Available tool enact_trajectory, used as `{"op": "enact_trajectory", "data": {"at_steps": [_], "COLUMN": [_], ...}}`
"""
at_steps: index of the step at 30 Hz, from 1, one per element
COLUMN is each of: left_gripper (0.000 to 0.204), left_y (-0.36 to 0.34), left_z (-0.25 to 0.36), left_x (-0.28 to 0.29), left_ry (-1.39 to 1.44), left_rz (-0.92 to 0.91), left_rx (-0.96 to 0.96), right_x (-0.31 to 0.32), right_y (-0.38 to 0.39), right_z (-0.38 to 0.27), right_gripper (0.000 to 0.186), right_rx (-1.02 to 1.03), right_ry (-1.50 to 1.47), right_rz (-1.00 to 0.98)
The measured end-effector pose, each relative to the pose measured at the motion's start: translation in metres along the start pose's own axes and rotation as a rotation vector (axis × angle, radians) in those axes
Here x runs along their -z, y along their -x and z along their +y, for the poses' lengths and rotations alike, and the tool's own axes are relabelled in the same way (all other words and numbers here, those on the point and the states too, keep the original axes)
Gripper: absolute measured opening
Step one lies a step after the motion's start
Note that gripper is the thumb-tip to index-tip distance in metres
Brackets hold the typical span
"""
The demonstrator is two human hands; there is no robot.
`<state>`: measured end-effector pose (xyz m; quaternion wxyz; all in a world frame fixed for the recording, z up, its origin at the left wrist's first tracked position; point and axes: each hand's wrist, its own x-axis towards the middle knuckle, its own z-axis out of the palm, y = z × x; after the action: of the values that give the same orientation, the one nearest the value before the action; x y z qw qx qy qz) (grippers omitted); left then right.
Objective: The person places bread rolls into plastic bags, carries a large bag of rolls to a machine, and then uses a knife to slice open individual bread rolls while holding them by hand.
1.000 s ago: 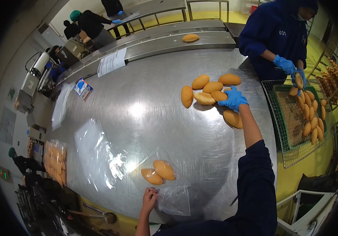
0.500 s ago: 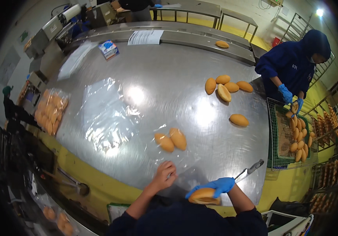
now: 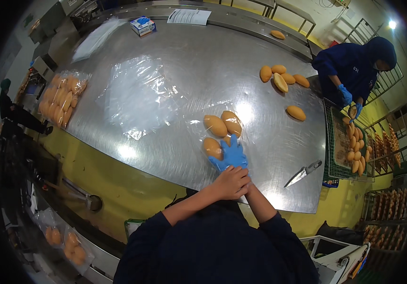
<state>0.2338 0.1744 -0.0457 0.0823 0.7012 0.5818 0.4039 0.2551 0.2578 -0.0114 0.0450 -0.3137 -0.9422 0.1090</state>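
On the steel table (image 3: 165, 113), a clear plastic bag (image 3: 194, 124) lies flat with several oval bread rolls (image 3: 215, 126) inside it. My right hand (image 3: 232, 155), in a blue glove, reaches into the bag with its fingers spread. One roll shows partly beneath those fingers. Closed at the bag's mouth, my bare left hand (image 3: 233, 182) overlaps my right wrist; the film at its fingertips is hard to see. A knife (image 3: 304, 173) with a grey handle lies to the right of my hands.
A stack of clear bags (image 3: 139, 97) lies left of my hands, beyond it a filled bag of rolls (image 3: 64, 99). Loose rolls (image 3: 280, 82) lie at the far right. A gloved co-worker (image 3: 355, 71) stands by a green crate (image 3: 331, 151) of rolls. A glove box (image 3: 143, 26) sits far back.
My right hand has moved forward and left from the table's near edge, carrying a roll into the bag. My left hand has shifted right to my right wrist. The knife now lies uncovered.
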Motion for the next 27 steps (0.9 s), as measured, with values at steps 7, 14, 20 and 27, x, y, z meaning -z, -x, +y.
{"op": "enact_trajectory", "data": {"at_steps": [7,14,20,27], "left_gripper": [0.014,0.013,0.012,0.012], "left_y": [0.038,0.032,0.056,0.049], "left_z": [0.002,-0.009,-0.052,-0.056], "left_x": [0.002,0.002,-0.047,-0.069], "left_ry": [0.065,0.256,0.533,0.344], "left_rz": [-0.105,-0.111,-0.014,0.063], "left_rx": [0.038,0.176,0.503,0.754], "right_x": [-0.128,-0.093,0.001,0.017], "right_y": [0.001,0.012,0.085,-0.089], "right_z": [0.045,0.025,0.118,0.334], "right_gripper": [0.051,0.061,0.029,0.034], "right_rx": [0.117,0.38,0.055,-0.228], "right_ry": [0.005,-0.103,-0.591,-0.291], "right_rz": [-0.595,0.279,-0.726,0.397]}}
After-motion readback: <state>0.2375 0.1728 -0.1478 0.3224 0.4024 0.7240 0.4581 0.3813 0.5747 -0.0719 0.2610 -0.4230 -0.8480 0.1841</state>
